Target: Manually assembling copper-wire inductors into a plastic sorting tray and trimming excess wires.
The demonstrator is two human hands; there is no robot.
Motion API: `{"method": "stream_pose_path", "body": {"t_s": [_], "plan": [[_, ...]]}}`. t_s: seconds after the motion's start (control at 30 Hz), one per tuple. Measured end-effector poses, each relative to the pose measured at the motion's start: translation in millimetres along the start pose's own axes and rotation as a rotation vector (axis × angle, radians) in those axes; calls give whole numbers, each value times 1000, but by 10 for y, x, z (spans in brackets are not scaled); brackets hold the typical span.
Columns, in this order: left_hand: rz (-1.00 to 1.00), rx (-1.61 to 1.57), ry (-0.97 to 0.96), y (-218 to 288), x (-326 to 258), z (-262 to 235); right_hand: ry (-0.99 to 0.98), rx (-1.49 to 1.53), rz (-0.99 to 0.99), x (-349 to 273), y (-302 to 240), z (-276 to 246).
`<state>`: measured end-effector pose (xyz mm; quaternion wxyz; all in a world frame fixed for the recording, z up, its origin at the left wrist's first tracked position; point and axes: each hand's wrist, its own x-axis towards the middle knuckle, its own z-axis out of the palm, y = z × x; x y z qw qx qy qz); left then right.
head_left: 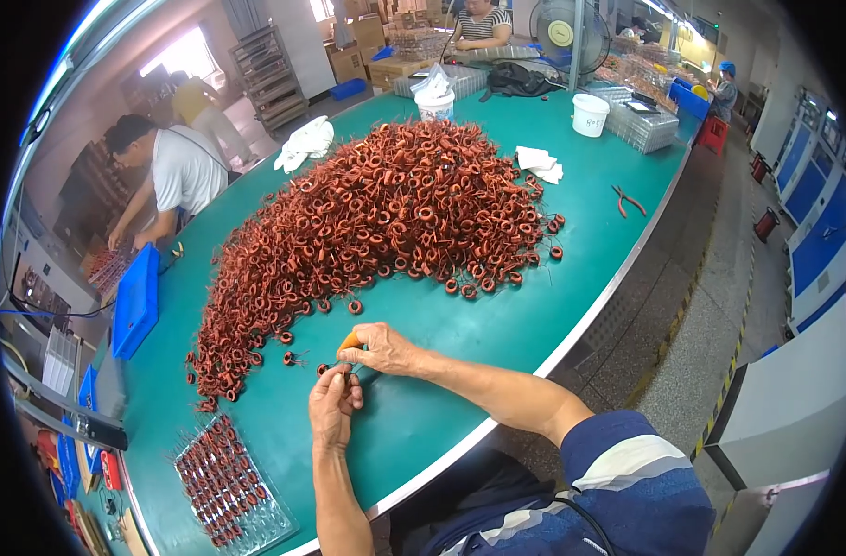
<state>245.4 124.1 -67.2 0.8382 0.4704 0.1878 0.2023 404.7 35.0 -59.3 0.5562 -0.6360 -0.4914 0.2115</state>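
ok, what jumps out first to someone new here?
The big heap of copper-wound coils sprawling across the middle of the green table. Below it, the right hand grips an orange-handled tool beside the left hand, which seems to pinch one coil. A clear tray of sorted coils sits lower left.

Copper-red coils (386,213), green table (441,315)
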Motion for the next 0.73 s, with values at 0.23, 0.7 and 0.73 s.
{"method": "stream_pose_path", "body": {"t_s": [0.23, 0.7, 0.73], "plan": [[-27, 17, 7, -52, 39, -65, 116, -284, -258, -15, 78, 64], [-29, -192, -106, -52, 31, -81, 237, -225, -426, -24, -66, -1], [-32, -183, -135, -67, 53, -109, 219, -231, -403, -28, -70, 13]]}}
